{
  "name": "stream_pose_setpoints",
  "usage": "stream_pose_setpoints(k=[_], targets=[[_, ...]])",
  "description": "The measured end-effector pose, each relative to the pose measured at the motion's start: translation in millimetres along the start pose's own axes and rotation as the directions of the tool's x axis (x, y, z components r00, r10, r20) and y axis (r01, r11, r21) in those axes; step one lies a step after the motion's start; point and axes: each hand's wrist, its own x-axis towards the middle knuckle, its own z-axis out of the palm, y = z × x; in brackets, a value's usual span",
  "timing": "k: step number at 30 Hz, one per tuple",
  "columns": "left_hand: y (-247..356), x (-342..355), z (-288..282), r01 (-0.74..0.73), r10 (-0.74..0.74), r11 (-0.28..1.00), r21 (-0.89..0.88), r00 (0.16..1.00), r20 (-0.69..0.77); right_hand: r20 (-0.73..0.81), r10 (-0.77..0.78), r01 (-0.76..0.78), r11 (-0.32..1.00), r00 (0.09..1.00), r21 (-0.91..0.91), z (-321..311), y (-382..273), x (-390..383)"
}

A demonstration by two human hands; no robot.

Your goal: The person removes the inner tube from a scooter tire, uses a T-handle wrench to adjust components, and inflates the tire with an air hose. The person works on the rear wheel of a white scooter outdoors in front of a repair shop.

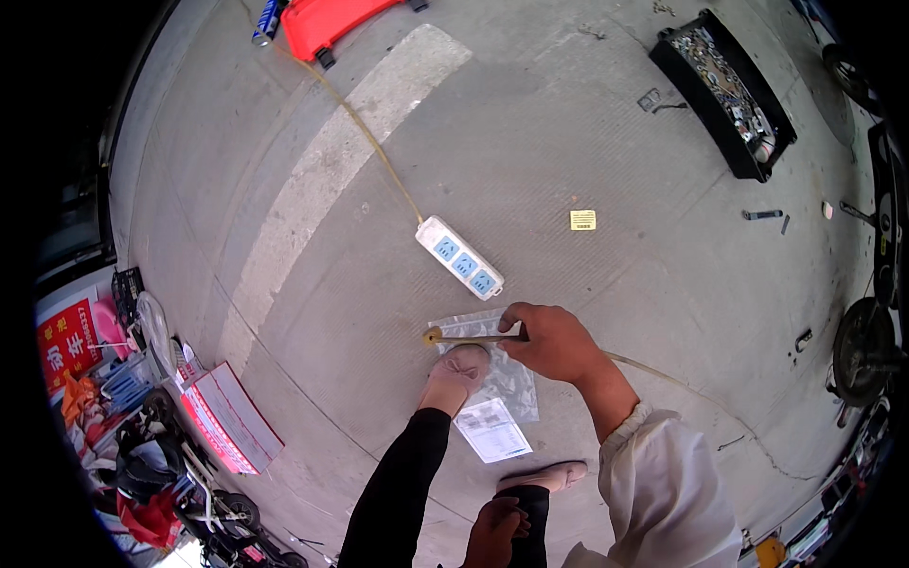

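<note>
My right hand (554, 343) is closed around one end of a slim dark rod-like tool with a round, brass-coloured end piece (432, 336). The tool lies nearly level, its round end pointing left, above a clear plastic bag (516, 383) on the floor. My left shoe (464, 364) is on the bag. A white printed sheet (493, 431) lies at the bag's near edge. Low in the picture, my left hand (497, 532) is by my right leg, fingers curled, with nothing visible in them. Just beyond the bag lies a white power strip (460, 257) with blue sockets.
A yellowish cord (365, 128) runs from the strip toward a red plastic object (331, 21) and a blue can (268, 21). At far right stands a black bin (724, 95) of small metal parts. A yellow label (582, 220) and wrench-like tool (762, 215) lie on the floor.
</note>
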Motion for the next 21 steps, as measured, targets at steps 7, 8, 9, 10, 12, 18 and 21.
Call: stream_pose_setpoints(k=[7,8,9,10,12,18,21], targets=[[22.9,6.0,7.4,0.135,-0.142,0.982,-0.129,0.989,-0.050,0.061,-0.019,0.013,0.995,0.998,0.104,86.4,-67.5,80.9],[28.0,6.2,6.8,0.151,-0.167,0.969,-0.195,0.984,-0.065,0.011,0.019,-0.020,0.995,1.000,0.099,95.8,-74.0,86.5],[41.6,3.6,6.8,0.174,-0.198,0.950,-0.259,0.978,-0.071,0.000,0.099,-0.099,0.992,0.995,0.082,100.1,-76.9,87.5],[51.1,2.4,5.9,0.198,-0.232,0.927,-0.319,0.970,-0.073,-0.055,0.116,-0.113,0.991,0.992,0.068,100.2,-76.8,87.7],[52.0,7.0,3.5,0.189,-0.227,0.921,-0.342,0.971,-0.074,-0.176,0.155,-0.152,0.988,0.972,0.035,88.5,-70.5,86.5],[57.4,18.4,3.4,0.151,-0.263,0.837,-0.526,0.954,-0.145,-0.252,0.057,-0.169,0.877,0.966,-0.451,68.6,-76.9,78.7],[68.8,23.3,0.2,0.063,-0.132,0.916,-0.396,0.980,-0.150,-0.264,0.035,-0.198,0.756,0.964,-0.624,67.0,-57.7,82.6]])
